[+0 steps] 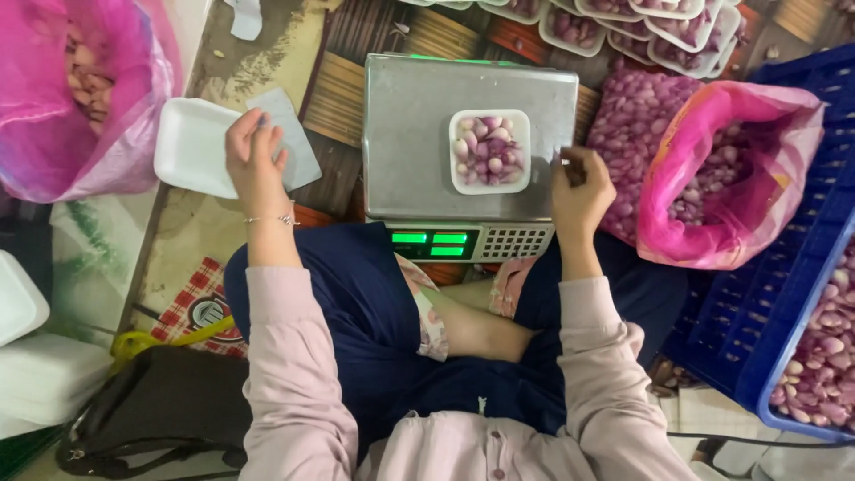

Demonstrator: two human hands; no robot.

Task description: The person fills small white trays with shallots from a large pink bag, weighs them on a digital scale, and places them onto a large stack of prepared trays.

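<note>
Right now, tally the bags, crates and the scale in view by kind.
Pink plastic bags: 2 (left, right)
Blue plastic crates: 2 (larger, lower right)
Weighing scale: 1
Black bag: 1
Total: 6

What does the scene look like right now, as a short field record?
left hand: resting on empty white foam tray
right hand: fingers pinched at right edge of scale, contents unclear
on scale: filled tray of peeled shallots
right side: pink bag of shallots, blue crate
top: row of packed trays
</note>
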